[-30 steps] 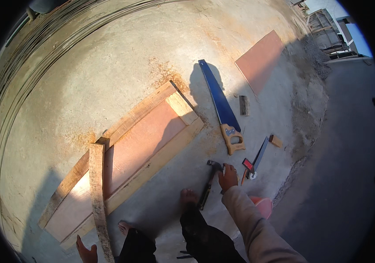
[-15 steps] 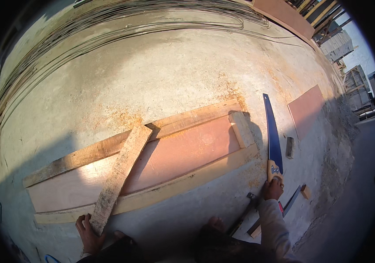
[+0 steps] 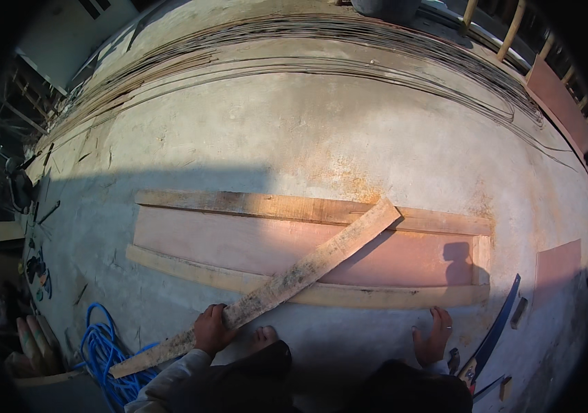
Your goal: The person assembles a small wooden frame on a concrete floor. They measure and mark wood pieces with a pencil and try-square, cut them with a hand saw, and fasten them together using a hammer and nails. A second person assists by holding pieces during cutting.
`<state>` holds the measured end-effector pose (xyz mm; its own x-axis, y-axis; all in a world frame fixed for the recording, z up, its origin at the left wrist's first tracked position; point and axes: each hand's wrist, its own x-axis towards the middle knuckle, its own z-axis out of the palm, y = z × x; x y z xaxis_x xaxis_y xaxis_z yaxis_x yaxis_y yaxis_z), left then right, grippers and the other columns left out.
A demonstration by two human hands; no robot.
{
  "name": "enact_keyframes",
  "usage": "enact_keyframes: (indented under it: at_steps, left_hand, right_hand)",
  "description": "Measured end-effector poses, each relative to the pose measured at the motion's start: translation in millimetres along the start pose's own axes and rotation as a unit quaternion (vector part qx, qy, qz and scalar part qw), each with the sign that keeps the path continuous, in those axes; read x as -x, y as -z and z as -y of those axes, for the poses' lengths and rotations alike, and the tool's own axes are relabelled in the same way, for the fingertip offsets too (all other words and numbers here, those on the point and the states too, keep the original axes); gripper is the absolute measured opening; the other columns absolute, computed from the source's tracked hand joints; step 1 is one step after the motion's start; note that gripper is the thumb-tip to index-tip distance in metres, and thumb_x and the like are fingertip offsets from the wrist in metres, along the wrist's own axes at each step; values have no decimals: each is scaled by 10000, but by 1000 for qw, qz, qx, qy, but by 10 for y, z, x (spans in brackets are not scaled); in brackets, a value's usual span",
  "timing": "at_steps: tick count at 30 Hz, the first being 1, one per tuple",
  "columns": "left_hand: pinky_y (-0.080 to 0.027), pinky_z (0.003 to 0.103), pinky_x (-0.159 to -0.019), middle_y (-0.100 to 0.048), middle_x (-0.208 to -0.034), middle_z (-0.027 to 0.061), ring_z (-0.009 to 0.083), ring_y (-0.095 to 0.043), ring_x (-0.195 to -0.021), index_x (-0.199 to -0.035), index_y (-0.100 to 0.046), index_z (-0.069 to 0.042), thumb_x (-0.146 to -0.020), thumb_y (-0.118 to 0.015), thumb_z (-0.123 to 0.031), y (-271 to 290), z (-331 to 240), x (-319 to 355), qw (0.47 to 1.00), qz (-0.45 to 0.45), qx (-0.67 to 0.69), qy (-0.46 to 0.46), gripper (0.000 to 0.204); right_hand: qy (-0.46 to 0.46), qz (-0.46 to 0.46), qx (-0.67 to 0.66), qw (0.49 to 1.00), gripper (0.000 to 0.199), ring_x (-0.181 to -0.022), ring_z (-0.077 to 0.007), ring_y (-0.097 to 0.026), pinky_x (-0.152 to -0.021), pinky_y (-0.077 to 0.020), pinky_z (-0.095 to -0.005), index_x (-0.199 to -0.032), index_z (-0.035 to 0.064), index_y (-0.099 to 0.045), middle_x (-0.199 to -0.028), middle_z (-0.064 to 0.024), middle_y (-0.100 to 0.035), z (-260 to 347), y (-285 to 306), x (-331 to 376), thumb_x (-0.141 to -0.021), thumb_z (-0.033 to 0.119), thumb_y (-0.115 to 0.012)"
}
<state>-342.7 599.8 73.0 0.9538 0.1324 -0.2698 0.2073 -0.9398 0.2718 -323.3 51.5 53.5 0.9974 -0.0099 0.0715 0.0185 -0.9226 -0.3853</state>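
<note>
Plank (image 3: 313, 266) extends both ways from left hand (image 3: 212, 331).

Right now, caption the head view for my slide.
The left hand grips a long plank angled across a wooden frame; the open right hand hovers near a blue-bladed saw.

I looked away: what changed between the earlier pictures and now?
The left hand has taken hold of the loose plank, whose far end shifted right along the frame. The right hand has left the saw, now lying nearer. The frame stayed put.
</note>
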Motion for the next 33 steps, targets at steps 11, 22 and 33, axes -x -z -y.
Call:
enact_keyframes:
  at_steps: [11, 22, 33]
  left_hand:
    - [-546, 459, -805, -644, -1086, 146, 355, -669, -950, -1193, -591, -41, -620, -879, -343, 686, -499, 21, 994, -107, 12, -24, 708]
    - [-556, 445, -776, -636, -1077, 161, 370, -675, -932, -1161, -580, -39, -592, -905, -254, 766, -654, 53, 992, -110, 27, -60, 689]
    - [-543, 449, -808, -626, -1093, 177, 393, -665, -970, -1213, -564, 10, -595, -872, -215, 887, -492, -452, 985, -174, 23, -2, 727]
  right_hand:
    - [269, 257, 72, 926, 775, -1198, -335, -517, -1035, -365, -518, -1370, 51, -484, -1246, -151, -556, 947, -675, -1146, -784, 464, -779]
    - [233, 161, 126, 951, 665, -1181, -310, -562, -1017, -378, -515, -1260, 52, -550, -1207, -121, -605, -830, 115, -1346, -714, 329, -810]
    - [157, 198, 116, 961, 884, -1428, -392, -322, -1144, -242, -598, -1431, 75, -463, -1501, -166, -398, -613, 399, -984, -676, 310, -859]
